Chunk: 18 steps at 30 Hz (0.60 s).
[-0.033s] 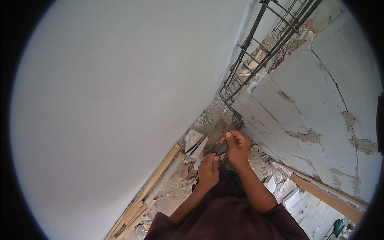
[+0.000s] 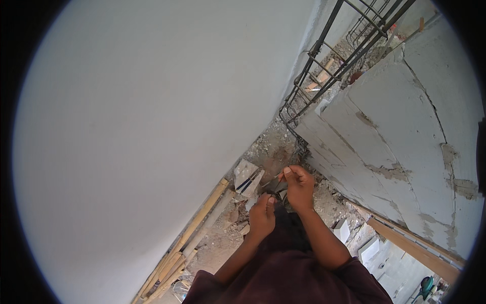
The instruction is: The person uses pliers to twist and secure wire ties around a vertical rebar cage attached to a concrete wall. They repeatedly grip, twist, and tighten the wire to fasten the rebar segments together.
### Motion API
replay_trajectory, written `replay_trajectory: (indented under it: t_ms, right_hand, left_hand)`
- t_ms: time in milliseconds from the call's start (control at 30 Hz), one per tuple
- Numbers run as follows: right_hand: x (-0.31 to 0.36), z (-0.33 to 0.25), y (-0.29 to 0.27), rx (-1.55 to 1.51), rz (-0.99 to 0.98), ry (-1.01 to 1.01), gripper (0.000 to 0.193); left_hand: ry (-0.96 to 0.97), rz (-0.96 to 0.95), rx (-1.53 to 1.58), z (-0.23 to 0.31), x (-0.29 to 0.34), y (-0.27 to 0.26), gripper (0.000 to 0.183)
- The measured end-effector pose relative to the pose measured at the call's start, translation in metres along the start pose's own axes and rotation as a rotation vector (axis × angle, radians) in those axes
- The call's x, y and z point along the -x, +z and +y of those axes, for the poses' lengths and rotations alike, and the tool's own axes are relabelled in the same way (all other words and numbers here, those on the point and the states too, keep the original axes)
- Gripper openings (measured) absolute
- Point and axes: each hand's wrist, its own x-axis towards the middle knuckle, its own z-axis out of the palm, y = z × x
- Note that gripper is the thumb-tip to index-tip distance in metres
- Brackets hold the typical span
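Note:
My left hand and my right hand are close together in front of my body, fingers closed in a pinch. Thin dark strands that look like wire run between the fingertips, too fine to make out fully. Just beyond my left hand, a tool with two dark blue handles, perhaps pincers, lies on a pale broken slab piece. A tied rebar cage slants up and away beyond my right hand.
A smooth pale wall rises on the left, with bamboo poles along its foot. To the right stands a block wall with rough mortar joints. Rubble covers the ground. A wooden plank and a green power tool are at lower right.
The view has shifted slightly, so the rebar and block wall sit a little further right. Both hands stay pinched, with my left hand moved very slightly left.

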Motion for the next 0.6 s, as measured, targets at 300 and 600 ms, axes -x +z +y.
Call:
replay_trajectory:
  t_ms: [300, 600]
  right_hand:
    - [0.011, 0.187, -0.039, 0.412, -0.273, 0.401, 0.042]
    - [0.090, 0.254, -0.152, 0.331, -0.015, 0.692, 0.026]
  left_hand:
    - [-0.294, 0.045, -0.704, -0.232, -0.090, 0.002, 0.015]
    - [-0.466, -0.055, -1.107, -0.360, -0.151, 0.003, 0.025]
